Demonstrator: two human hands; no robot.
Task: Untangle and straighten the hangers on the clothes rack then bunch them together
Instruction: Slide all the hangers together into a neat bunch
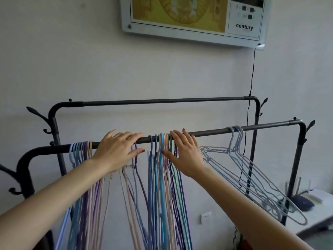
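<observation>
Bottoms of pretty much all the hangers run off the lower edge of the shot, and the left hand (115, 150) covers the hooks of a few pinkish and purple ones dangling under it, so can't tell exactly how those sit on the bar. Both hands are up on the near rail (207, 132) of the black clothes rack (256, 112), fingers straight and spread, not wrapped round anything. Left hand's fingers lie over the rail, thumb hanging lower down in front of a purple hanger. Right hand (185, 154) is flat against the right side of the middle bunch of hangers (163, 159), fingertips at the rail, thumb touching the strands; there's a ring on one finger. Another tight bunch, the left bunch (81, 154), hangs near the rail's left bend. Over on the right, well apart, a few pale blue hangers (252, 170) hang crooked and splayed. The far rail has none on it. On the wall above there's a framed panel (194, 20), top cut off, reading "century", with a thin black cord (252, 73) dropping from it.
</observation>
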